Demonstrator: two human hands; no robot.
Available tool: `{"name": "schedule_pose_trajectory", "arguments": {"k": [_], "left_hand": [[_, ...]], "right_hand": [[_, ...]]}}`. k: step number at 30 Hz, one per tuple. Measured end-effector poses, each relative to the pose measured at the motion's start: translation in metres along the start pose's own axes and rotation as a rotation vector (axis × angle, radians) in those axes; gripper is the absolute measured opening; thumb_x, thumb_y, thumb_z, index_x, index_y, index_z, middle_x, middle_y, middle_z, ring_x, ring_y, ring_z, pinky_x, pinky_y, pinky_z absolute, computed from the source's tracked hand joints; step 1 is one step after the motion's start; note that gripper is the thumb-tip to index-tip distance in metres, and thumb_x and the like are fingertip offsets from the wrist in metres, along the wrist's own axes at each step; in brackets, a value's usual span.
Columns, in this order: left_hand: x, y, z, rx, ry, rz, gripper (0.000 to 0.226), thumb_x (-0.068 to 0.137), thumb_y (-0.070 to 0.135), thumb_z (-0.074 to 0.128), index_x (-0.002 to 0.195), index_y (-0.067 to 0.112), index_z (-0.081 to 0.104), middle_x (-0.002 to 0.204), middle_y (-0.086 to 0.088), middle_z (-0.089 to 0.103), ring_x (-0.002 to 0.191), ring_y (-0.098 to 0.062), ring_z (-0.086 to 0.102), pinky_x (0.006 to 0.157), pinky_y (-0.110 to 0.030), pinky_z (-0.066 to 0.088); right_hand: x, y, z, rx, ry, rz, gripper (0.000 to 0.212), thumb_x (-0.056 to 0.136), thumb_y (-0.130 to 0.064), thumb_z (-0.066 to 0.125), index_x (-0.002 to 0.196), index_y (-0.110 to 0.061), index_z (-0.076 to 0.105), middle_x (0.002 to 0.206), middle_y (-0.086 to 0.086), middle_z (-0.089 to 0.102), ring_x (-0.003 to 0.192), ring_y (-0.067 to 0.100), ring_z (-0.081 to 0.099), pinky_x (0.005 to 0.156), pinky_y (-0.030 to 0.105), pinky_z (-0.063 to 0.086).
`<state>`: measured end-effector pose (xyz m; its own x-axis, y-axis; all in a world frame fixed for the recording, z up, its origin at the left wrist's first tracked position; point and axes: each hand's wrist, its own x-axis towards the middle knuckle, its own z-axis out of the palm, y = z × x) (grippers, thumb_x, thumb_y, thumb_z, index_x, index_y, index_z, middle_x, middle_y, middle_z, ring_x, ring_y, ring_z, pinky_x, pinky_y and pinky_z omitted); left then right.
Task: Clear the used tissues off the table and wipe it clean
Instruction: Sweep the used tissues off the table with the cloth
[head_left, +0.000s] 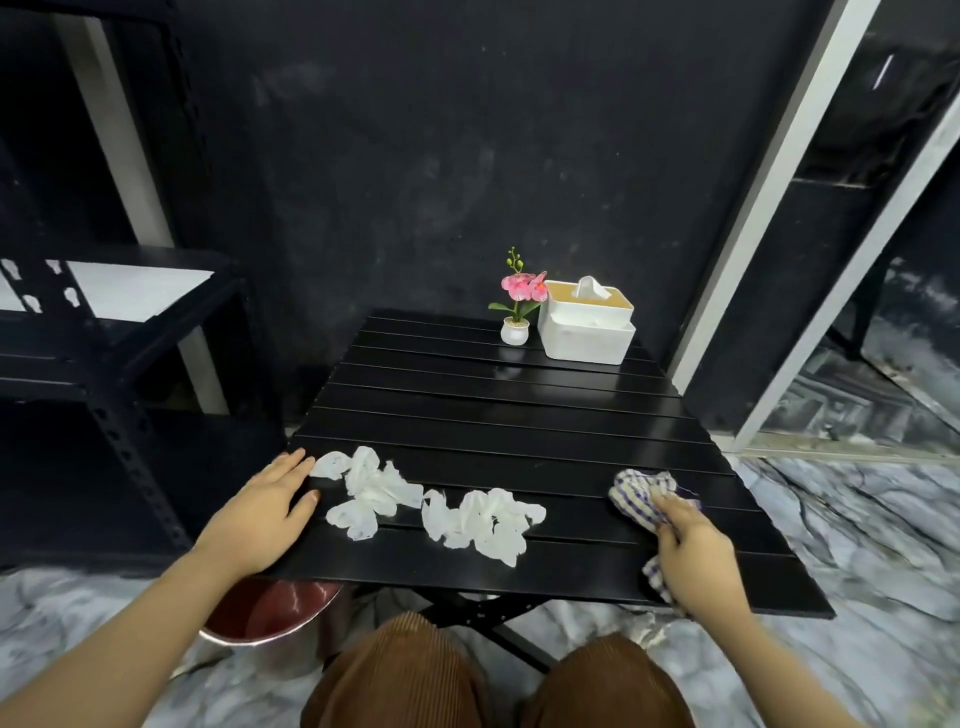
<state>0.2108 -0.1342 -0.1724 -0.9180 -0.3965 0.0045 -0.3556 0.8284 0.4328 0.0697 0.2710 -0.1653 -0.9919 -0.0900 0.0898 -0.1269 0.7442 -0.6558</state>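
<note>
Several crumpled white used tissues lie on the near half of the black slatted table (498, 415), in a left clump (371, 486) and a right clump (483, 522). My left hand (265, 512) rests flat on the table's left edge, fingers apart, fingertips touching the leftmost tissue. My right hand (693, 556) is closed on a purple-and-white checked cloth (647, 493), which bunches on the table near the right edge, to the right of the tissues.
A white tissue box (587, 325) and a small potted pink flower (517, 306) stand at the table's far end. A dark red bin (270, 608) sits on the floor under the near left corner. A black metal shelf (104, 332) stands at left.
</note>
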Motion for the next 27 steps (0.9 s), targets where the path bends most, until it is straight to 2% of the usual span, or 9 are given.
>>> {"name": "schedule_pose_trajectory", "arguments": {"k": [1,2,3,6,13,18,23,27], "left_hand": [[0.0,-0.001,0.001,-0.006,0.005,-0.002,0.053,0.095,0.032,0.04,0.144,0.018,0.024,0.156,0.001,0.017,0.145,-0.013,0.01,0.119,-0.035,0.014],[0.0,-0.001,0.002,-0.008,0.01,-0.004,0.053,0.095,0.032,0.04,0.144,0.018,0.025,0.156,0.002,0.018,0.145,-0.013,0.01,0.119,-0.035,0.015],[0.0,-0.001,0.002,-0.007,0.016,-0.003,0.053,0.095,0.032,0.04,0.144,0.018,0.025,0.156,0.002,0.018,0.145,-0.013,0.011,0.119,-0.035,0.015],[0.0,-0.001,0.003,-0.003,0.03,0.003,0.053,0.094,0.032,0.04,0.144,0.017,0.026,0.156,0.001,0.019,0.145,-0.014,0.011,0.119,-0.035,0.014],[-0.002,0.003,0.003,0.026,0.054,0.028,0.052,0.096,0.029,0.037,0.144,0.014,0.025,0.156,-0.003,0.019,0.145,-0.015,0.012,0.119,-0.031,0.009],[-0.002,0.003,0.003,0.038,0.056,0.027,0.052,0.096,0.03,0.036,0.144,0.013,0.023,0.156,-0.003,0.018,0.145,-0.015,0.011,0.118,-0.03,0.008],[-0.002,0.001,0.003,0.037,0.061,0.036,0.053,0.096,0.03,0.035,0.144,0.013,0.023,0.156,-0.003,0.018,0.145,-0.015,0.011,0.118,-0.03,0.007],[-0.003,0.0,0.004,0.03,0.068,0.037,0.053,0.096,0.03,0.035,0.144,0.014,0.023,0.156,-0.003,0.018,0.145,-0.015,0.011,0.118,-0.029,0.006]], "right_hand": [[-0.005,-0.009,0.005,-0.01,0.005,-0.025,0.034,0.089,-0.003,0.044,0.121,-0.01,0.056,0.126,0.017,0.058,0.108,0.032,0.059,0.096,0.045,0.048],[-0.01,-0.017,0.01,-0.033,0.009,-0.049,0.033,0.089,-0.001,0.045,0.12,-0.006,0.057,0.131,0.017,0.055,0.12,0.033,0.051,0.106,0.04,0.038],[-0.013,-0.024,0.016,-0.052,0.012,-0.069,0.033,0.089,0.001,0.044,0.12,-0.004,0.056,0.133,0.017,0.052,0.126,0.031,0.045,0.109,0.033,0.03],[-0.019,-0.044,0.036,-0.066,-0.001,-0.091,0.033,0.09,0.002,0.043,0.12,-0.001,0.055,0.134,0.02,0.05,0.129,0.03,0.041,0.11,0.027,0.024],[-0.031,-0.08,0.086,-0.058,0.034,-0.138,0.036,0.083,0.01,0.047,0.118,0.006,0.056,0.126,0.029,0.054,0.124,0.038,0.045,0.11,0.04,0.032],[-0.038,-0.109,0.115,-0.106,-0.016,-0.177,0.046,0.08,0.01,0.051,0.125,0.003,0.048,0.134,0.025,0.049,0.13,0.035,0.039,0.115,0.04,0.026],[-0.046,-0.136,0.13,-0.096,-0.1,-0.223,0.048,0.089,0.002,0.041,0.136,-0.007,0.036,0.147,0.013,0.034,0.139,0.022,0.024,0.117,0.027,0.014],[-0.052,-0.154,0.139,-0.024,-0.13,-0.237,0.045,0.09,0.003,0.037,0.134,-0.008,0.04,0.145,0.009,0.039,0.137,0.018,0.027,0.113,0.022,0.017]]}}
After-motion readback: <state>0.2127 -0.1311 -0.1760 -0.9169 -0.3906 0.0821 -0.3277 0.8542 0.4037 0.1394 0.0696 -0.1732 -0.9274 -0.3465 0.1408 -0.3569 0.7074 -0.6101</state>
